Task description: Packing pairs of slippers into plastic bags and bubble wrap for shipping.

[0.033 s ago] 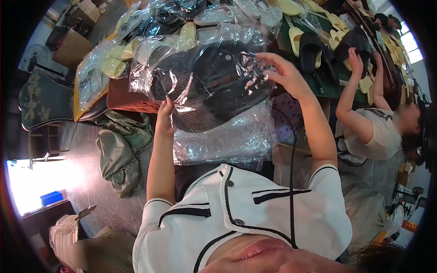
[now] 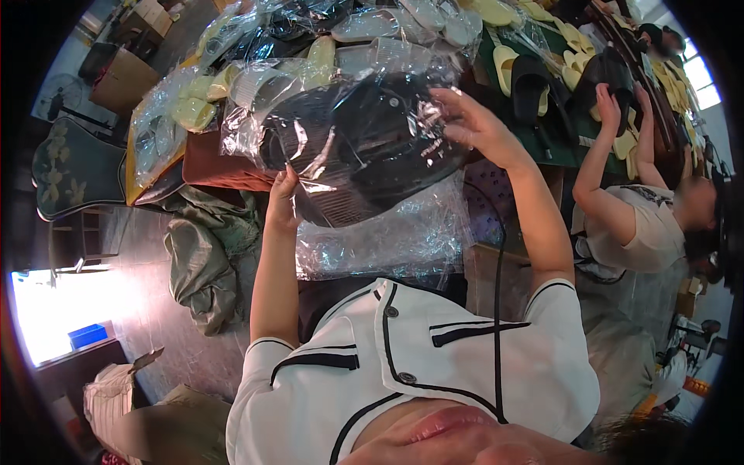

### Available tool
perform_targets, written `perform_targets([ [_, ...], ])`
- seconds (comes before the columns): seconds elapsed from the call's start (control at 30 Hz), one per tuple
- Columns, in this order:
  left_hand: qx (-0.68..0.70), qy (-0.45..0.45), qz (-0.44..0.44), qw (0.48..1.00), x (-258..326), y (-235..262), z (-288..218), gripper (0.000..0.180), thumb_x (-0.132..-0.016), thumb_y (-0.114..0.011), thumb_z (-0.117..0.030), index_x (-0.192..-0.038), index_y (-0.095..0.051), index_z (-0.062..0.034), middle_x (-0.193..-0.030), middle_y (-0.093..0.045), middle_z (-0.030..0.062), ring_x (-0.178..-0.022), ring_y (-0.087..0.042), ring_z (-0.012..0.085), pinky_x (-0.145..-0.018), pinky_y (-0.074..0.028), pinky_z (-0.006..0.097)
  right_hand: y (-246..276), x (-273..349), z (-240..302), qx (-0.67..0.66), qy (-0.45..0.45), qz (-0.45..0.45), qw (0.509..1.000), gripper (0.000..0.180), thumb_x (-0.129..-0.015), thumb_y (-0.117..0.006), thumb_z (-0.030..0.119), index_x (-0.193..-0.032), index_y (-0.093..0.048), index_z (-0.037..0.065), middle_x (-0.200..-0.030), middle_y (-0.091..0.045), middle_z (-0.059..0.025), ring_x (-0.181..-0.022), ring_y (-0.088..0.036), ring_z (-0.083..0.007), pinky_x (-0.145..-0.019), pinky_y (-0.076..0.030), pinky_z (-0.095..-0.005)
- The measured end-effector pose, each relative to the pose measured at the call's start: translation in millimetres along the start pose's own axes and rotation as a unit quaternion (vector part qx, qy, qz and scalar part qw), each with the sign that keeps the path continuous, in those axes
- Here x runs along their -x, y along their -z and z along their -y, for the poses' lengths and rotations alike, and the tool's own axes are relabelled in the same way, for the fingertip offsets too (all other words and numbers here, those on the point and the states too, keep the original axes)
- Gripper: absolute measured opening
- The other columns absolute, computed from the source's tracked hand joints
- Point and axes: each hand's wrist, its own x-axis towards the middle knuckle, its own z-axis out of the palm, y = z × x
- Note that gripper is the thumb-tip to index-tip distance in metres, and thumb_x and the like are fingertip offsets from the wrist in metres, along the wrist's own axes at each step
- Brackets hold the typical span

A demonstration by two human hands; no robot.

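A pair of black slippers [image 2: 368,151] in a clear, shiny plastic bag is held up in front of me, tilted with its right end higher. At its lower left edge my left hand [image 2: 284,198] grips the bag, thumb on top and the other fingers hidden beneath. My right hand [image 2: 482,128] is closed at the bag's right end, its bent fingers on the crinkled plastic. Below the slippers, a stack of clear plastic bags [image 2: 380,244] lies close to my body.
Bagged grey and pale yellow slippers [image 2: 372,27] pile up beyond my hands. Further right, loose yellow and black slippers [image 2: 528,85] lie on a green surface. A co-worker [image 2: 632,225] reaches over it, holding a dark slipper. A green patterned chair [image 2: 74,170] stands left, near a crumpled sack [image 2: 203,263].
My right hand's fingers have shifted slightly and curled in closer against the bag's right end. The left hand and the slippers stay almost where they were.
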Motion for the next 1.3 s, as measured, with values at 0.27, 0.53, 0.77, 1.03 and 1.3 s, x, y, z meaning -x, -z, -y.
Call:
perform_targets([
  [0.27, 0.026, 0.087, 0.018, 0.996, 5, 14, 12, 0.038, -0.100, -0.063, -0.033, -0.122, -0.062, -0.0020, -0.113, -0.071, 0.0096, -0.098, -0.070, 0.0196, -0.085, -0.059, 0.037, -37, 10, -34, -0.091, -0.108, 0.042, 0.989, 0.091, -0.072, -0.084, -0.002, -0.152, -0.043, 0.011, -0.146, -0.049, -0.0032, -0.111, -0.060, -0.0143, -0.094, -0.050, -0.0297],
  [0.53, -0.204, 0.111, -0.109, 0.966, -2, 16, -3, 0.041, -0.102, -0.063, -0.027, -0.137, -0.059, -0.0057, -0.096, -0.068, -0.0011, -0.077, -0.065, 0.0087, -0.061, -0.046, 0.024, -10, 37, -69, -0.142, -0.138, -0.094, 0.976, 0.053, -0.069, -0.082, -0.006, -0.119, -0.065, 0.006, -0.118, -0.063, -0.0001, -0.102, -0.060, -0.0099, -0.092, -0.048, -0.0258],
  [0.77, -0.244, 0.075, -0.035, 0.966, 1, 22, -24, 0.043, -0.102, -0.059, -0.013, -0.144, -0.055, -0.0060, -0.086, -0.062, -0.0032, -0.070, -0.056, 0.0071, -0.063, -0.046, 0.023, 31, 81, -82, -0.057, -0.078, -0.105, 0.990, 0.044, -0.068, -0.085, -0.002, -0.105, -0.064, 0.008, -0.104, -0.058, 0.0039, -0.097, -0.056, -0.0076, -0.087, -0.044, -0.0232],
  [1.03, -0.297, 0.108, -0.035, 0.948, 9, 37, -28, 0.043, -0.100, -0.058, -0.008, -0.144, -0.055, -0.0067, -0.085, -0.060, -0.0029, -0.072, -0.056, 0.0062, -0.063, -0.044, 0.021, 99, 119, -70, -0.009, -0.115, -0.142, 0.983, 0.042, -0.067, -0.085, -0.002, -0.104, -0.065, 0.008, -0.104, -0.060, 0.0043, -0.097, -0.056, -0.0075, -0.085, -0.045, -0.0235],
  [1.3, -0.336, 0.114, -0.081, 0.931, 13, 64, -43, 0.049, -0.098, -0.065, -0.011, -0.145, -0.053, -0.0068, -0.090, -0.062, -0.0040, -0.071, -0.055, 0.0073, -0.064, -0.046, 0.023, 159, 156, -79, -0.053, -0.063, -0.343, 0.936, 0.042, -0.074, -0.079, -0.006, -0.111, -0.064, 0.008, -0.105, -0.064, -0.0024, -0.096, -0.062, -0.0122, -0.083, -0.052, -0.0258],
])
